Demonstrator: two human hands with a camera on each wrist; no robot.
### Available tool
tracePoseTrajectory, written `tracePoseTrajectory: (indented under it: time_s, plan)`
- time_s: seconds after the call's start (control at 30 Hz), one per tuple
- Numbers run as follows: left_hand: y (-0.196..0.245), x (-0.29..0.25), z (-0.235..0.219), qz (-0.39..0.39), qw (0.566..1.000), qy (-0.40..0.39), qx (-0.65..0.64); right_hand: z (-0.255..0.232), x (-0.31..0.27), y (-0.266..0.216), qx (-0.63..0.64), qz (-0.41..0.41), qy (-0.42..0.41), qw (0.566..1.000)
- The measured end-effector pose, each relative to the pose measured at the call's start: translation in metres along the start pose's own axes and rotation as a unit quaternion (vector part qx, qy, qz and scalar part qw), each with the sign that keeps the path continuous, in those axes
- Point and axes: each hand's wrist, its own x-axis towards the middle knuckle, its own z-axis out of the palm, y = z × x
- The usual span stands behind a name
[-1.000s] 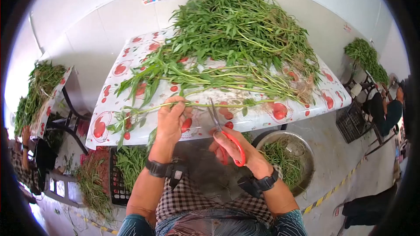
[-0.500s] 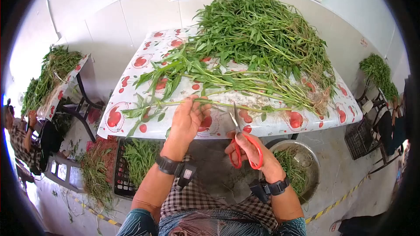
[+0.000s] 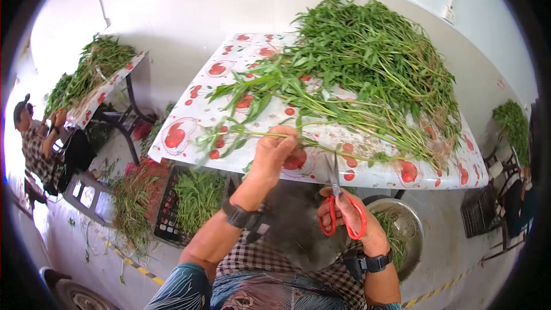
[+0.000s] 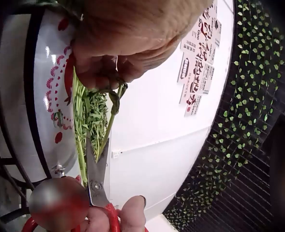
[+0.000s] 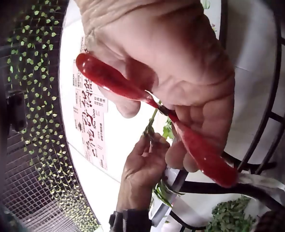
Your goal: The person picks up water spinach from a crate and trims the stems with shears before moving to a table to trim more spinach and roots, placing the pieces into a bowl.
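Observation:
The left hand (image 3: 271,158) pinches a long green stem (image 3: 321,146) over the table's front edge, leafy tip to the left. In the left wrist view its fingers grip the stem (image 4: 114,104) above the scissor blades. Red-handled scissors (image 3: 358,218) are gripped by the right hand (image 3: 367,227), blades pointing up, just in front of the stem. The right wrist view shows the right hand (image 5: 181,67) around the red handles (image 5: 205,157), which are spread apart. Behind the stem lies a loose row of stems (image 3: 367,116) on the patterned tablecloth (image 3: 198,100).
A large heap of greens (image 3: 373,46) covers the back of the table. Below stand a black crate of greens (image 3: 198,195) and a metal basin (image 3: 418,229). Another person (image 3: 43,149) sits at a side table on the left; a dark crate (image 3: 478,212) is at right.
The head view has turned left. The left hand, fingers spread half a second ago, now pinches the stem. The right hand keeps the scissors near the stem, to the right of the left hand.

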Motion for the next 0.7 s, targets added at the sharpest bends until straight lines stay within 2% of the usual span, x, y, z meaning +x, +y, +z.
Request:
tracePoseTrajectory:
  time_s: [0.13, 0.17, 0.37, 0.53, 0.57, 0.7]
  plan:
    - [-0.001, 0.004, -0.003, 0.012, 0.997, 0.028, -0.070, -0.002, 0.008, 0.003, 0.001, -0.006, 0.018, 1.000]
    - [0.001, 0.004, -0.006, 0.020, 0.997, -0.001, -0.075, -0.003, 0.009, 0.003, 0.001, -0.008, 0.022, 1.000]
    - [-0.002, 0.003, -0.007, -0.006, 0.999, 0.014, -0.040, -0.002, 0.012, 0.001, -0.019, -0.003, 0.026, 0.999]
    - [-0.005, 0.000, -0.011, 0.012, 1.000, 0.002, -0.026, -0.003, 0.024, -0.001, 0.002, -0.001, 0.016, 1.000]
    - [-0.003, -0.002, -0.010, 0.017, 1.000, -0.001, -0.014, 0.002, 0.024, -0.003, -0.003, -0.023, 0.042, 0.999]
    - [-0.004, 0.000, -0.008, 0.012, 0.998, 0.027, -0.063, 0.002, 0.025, 0.000, 0.004, -0.034, 0.041, 0.999]
